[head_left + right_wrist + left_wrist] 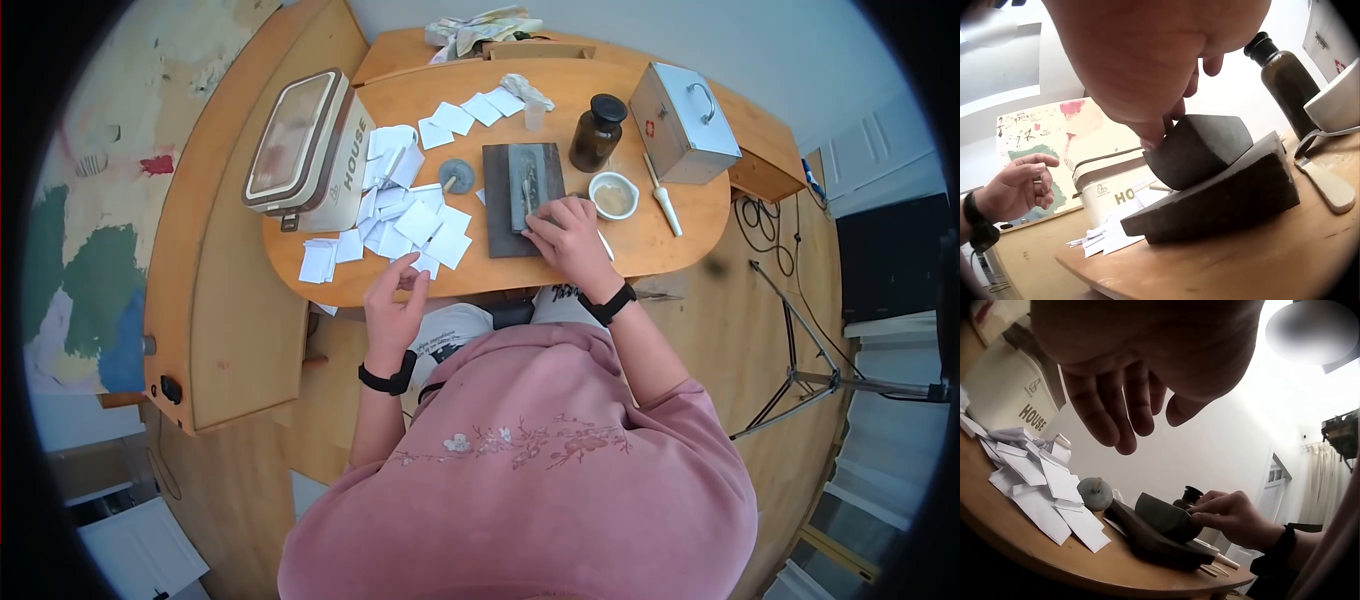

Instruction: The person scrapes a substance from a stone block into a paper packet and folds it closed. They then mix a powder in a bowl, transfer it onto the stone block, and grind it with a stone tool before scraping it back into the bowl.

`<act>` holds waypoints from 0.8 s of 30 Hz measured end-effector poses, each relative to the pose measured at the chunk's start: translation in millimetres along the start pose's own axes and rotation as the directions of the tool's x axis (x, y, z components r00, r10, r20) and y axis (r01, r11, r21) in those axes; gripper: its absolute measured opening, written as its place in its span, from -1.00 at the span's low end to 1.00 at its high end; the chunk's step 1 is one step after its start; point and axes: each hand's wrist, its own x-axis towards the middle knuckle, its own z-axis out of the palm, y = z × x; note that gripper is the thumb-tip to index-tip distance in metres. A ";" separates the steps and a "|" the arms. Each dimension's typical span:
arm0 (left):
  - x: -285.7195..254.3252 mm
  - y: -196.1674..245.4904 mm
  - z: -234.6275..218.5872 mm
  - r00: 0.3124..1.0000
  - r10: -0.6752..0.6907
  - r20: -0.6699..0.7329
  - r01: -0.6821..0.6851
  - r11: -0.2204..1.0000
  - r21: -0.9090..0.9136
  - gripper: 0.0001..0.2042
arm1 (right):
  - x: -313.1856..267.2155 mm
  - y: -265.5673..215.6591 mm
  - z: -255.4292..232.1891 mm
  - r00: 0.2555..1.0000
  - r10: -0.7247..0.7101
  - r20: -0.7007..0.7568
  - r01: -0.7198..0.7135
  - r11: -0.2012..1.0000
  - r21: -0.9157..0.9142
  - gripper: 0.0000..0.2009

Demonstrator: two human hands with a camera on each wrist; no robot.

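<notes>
My right hand (pixel 568 238) holds the near end of a dark grey block with a curved underside (pixel 1210 147). In the right wrist view my thumb lies on the block's near edge while the other fingers reach over its top. Beneath the block is a dark flat slab (pixel 498 238). Farther left, my left hand (pixel 393 303) hovers near the front edge of the table, by a loose heap of white paper squares (pixel 417 223). Its fingers are loosely bent, with nothing between them. A round grey piece with a short stick (pixel 456 177) lies between heap and slab.
A brown glass jar (pixel 597 135), white bowl (pixel 614 196), white-handled tool (pixel 664 205) and silver case (pixel 686 123) stand to the right. A lidded box marked HOUSE (pixel 345 175) is at left. A small clear cup (pixel 535 117) and crumpled tissue (pixel 520 88) lie behind the slab.
</notes>
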 end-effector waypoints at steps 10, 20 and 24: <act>-4.4 -0.8 13.9 1.000 -0.004 0.020 0.004 1.000 0.003 -0.72 | -32.2 25.2 -53.2 0.798 0.427 -0.425 -0.280 0.887 0.367 -0.80; 8.7 17.7 40.4 0.988 0.049 0.146 -0.040 0.997 -0.062 -0.73 | -137.0 113.7 -62.6 0.885 0.351 -0.305 -0.418 0.888 -0.193 -0.78; 12.6 25.4 45.1 0.982 0.063 0.176 -0.059 0.998 -0.028 -0.72 | -137.7 110.6 -55.0 0.875 0.397 -0.277 -0.460 0.860 -0.220 -0.78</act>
